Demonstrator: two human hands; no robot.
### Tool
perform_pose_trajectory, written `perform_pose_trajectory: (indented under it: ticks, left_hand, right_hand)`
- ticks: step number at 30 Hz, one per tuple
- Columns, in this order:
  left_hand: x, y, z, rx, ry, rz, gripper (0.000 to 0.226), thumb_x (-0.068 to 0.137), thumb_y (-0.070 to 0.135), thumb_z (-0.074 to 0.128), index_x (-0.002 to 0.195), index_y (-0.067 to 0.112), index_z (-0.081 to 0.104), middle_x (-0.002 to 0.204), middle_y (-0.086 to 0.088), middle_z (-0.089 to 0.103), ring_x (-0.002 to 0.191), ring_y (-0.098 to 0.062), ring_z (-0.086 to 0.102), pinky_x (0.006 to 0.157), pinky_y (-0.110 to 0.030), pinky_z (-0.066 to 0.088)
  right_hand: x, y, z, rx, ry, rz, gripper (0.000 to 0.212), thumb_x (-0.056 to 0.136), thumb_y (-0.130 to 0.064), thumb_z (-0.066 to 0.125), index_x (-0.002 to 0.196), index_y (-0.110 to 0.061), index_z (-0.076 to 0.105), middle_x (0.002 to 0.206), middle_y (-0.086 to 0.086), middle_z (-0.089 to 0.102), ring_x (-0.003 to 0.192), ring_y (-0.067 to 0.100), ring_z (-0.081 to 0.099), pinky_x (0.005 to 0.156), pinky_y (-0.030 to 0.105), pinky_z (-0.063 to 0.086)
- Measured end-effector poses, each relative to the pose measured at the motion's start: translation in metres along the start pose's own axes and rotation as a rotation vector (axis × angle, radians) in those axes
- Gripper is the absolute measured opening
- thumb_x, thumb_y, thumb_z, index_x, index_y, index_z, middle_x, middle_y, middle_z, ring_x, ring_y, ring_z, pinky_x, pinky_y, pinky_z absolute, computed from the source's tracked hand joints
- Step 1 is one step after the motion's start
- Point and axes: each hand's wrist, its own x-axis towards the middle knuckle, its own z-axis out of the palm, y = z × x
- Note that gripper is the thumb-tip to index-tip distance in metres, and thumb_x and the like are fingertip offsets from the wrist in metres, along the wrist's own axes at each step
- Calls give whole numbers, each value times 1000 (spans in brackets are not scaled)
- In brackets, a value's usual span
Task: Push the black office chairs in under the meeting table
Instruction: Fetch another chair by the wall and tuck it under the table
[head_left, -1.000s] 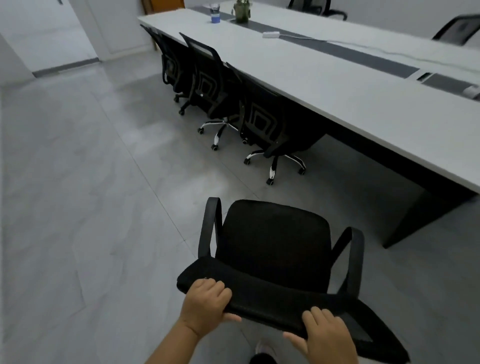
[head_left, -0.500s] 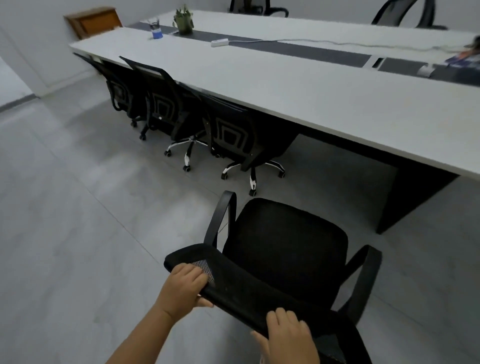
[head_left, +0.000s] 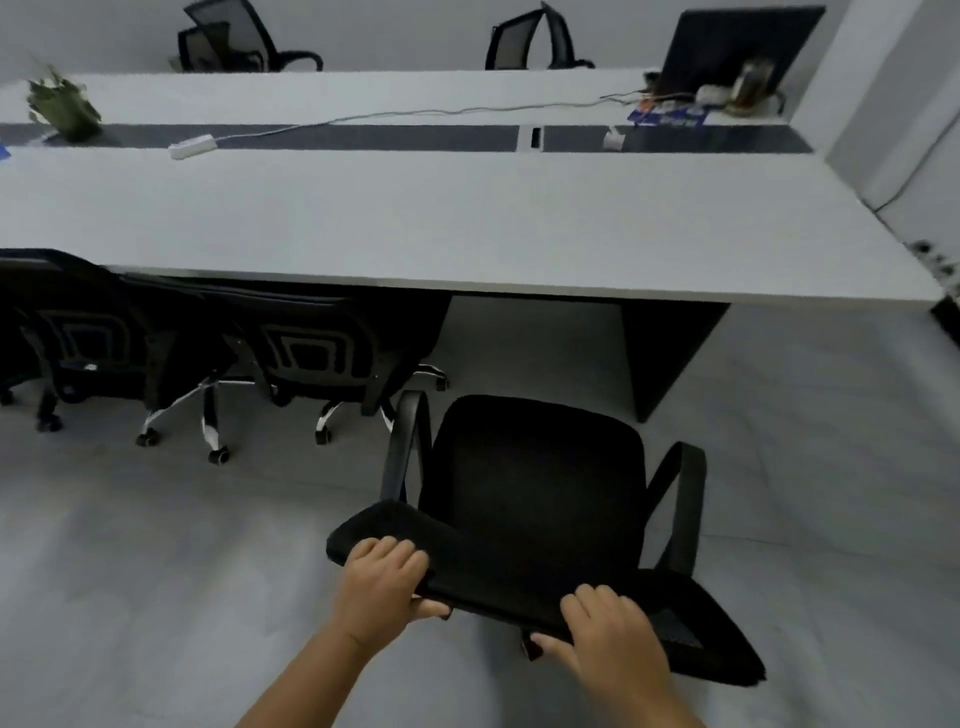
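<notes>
The table (head_left: 467, 228) fills the upper half of my frame, its near edge running across the middle. Two chairs (head_left: 322, 353) sit tucked under it at centre left. My chair (head_left: 535, 493) stands at lower centre, short of the edge, seat facing the open bay so it can roll straight in. It is black, with a padded seat and looped armrests. My left hand (head_left: 382, 587) and right hand (head_left: 613, 639) are both wrapped tight over its backrest top, to steer.

The padded top of a black mesh-backed office chair (head_left: 530, 499) is gripped by the left hand (head_left: 382, 587) and right hand (head_left: 613, 639), faced at the long white meeting table (head_left: 467, 234), seat not tucked under yet.
</notes>
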Motion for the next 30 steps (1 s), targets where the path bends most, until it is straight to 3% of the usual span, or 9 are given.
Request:
perform_pose_trajectory:
  ticks: [3,6,13,23,27,30]
  left_hand:
    - [32,-19,9,-34,7,27,73,84,70,14,54,20,57,53,7,58,48,-12,56,63,-22,28]
    - [63,-21,17,-74,40,43,73,85,69,13,52,18,55,49,6,53,44,-14,53,62,-24,27]
    - [134,-6,38,-71,73,48,75,87,66,12,51,16,52,46,4,48,40,-15,50,60,-25,24]
    - [223,21,72,-50,46,-32,74,89,65,10,54,13,51,47,1,50,42,-20,52,58,-29,23]
    - [252,38,72,12,45,-39,76,91,61,9,51,13,52,46,1,50,40,-19,50,47,-26,38]
    - [276,37,77,38,42,-26,74,92,59,10,51,14,53,46,1,50,41,-18,49,52,-23,29]
  right_hand:
    - [26,2,9,-35,4,42,65,86,-62,21,46,-21,51,44,-7,46,38,9,45,36,15,31]
    - [51,21,14,-78,-46,47,49,70,-62,33,47,-22,51,45,-8,46,38,9,45,36,16,31]
    - [95,91,30,-144,-18,-34,41,68,-59,44,51,-23,54,47,-7,49,40,7,45,37,16,30]
    - [170,197,53,-121,61,-124,40,73,-49,38,47,-21,50,45,-6,46,39,10,43,37,18,27]
    - [192,233,50,-100,97,-180,31,66,-37,39,46,-17,52,43,-3,46,37,13,44,35,17,27]
    - [212,251,55,-104,82,-184,38,69,-47,39,51,-16,53,46,-2,48,39,14,45,36,19,30]
